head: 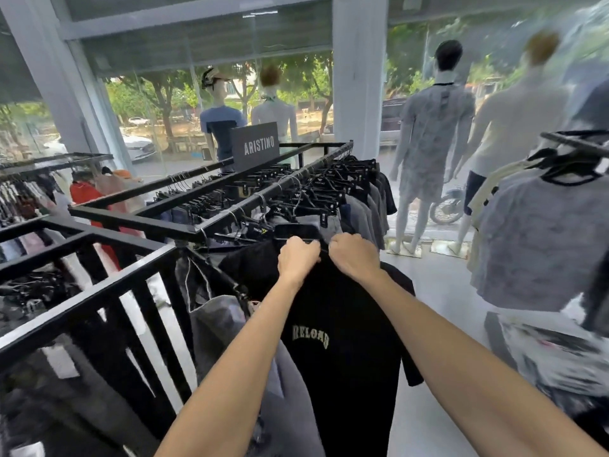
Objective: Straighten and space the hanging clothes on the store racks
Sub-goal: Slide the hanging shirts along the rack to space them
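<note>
The person's left hand (298, 257) and right hand (354, 255) are both closed, fingers curled over the neck edge of a black short-sleeved T-shirt printed RELOAD (349, 357), with the two hands close together. The T-shirt hangs at the near end of the black square-tube metal rack (158, 224), in front of a dense row of grey and dark garments (365, 209) on black plastic hangers (316, 192). A dark ARISTINO sign card (255, 145) stands on the rack's far section.
</note>
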